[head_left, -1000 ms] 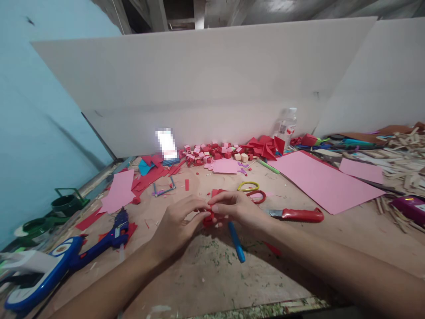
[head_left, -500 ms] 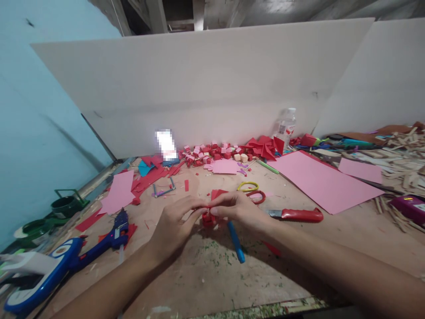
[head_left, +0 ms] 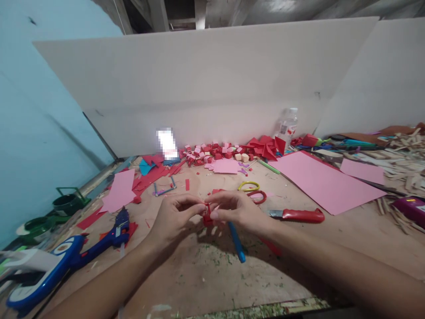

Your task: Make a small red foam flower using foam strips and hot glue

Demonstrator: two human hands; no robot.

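Note:
Between my two hands is a small red paper box (head_left: 207, 216), pinched just above the table. My left hand (head_left: 177, 215) grips its left side with thumb and forefinger. My right hand (head_left: 234, 208) holds the right side the same way, and the fingertips hide part of the box. Just below my right hand lies a blue pen-like stick (head_left: 237, 243). Beyond that hand are scissors with yellow and red handles (head_left: 257, 196), their blades hidden. A red-handled knife (head_left: 300, 215) rests to the right.
A blue glue gun (head_left: 120, 230) lies at left by its blue-and-white stand (head_left: 46, 270). Many small red and pink cubes (head_left: 217, 153) line the back board. Pink sheets (head_left: 327, 181) and a plastic bottle (head_left: 288, 126) are at right, with wood strips (head_left: 405, 161) farther over.
My fingers have shifted on the red box; more of its front shows between the thumbs, and the hands sit slightly more upright. The things on the table stay in place.

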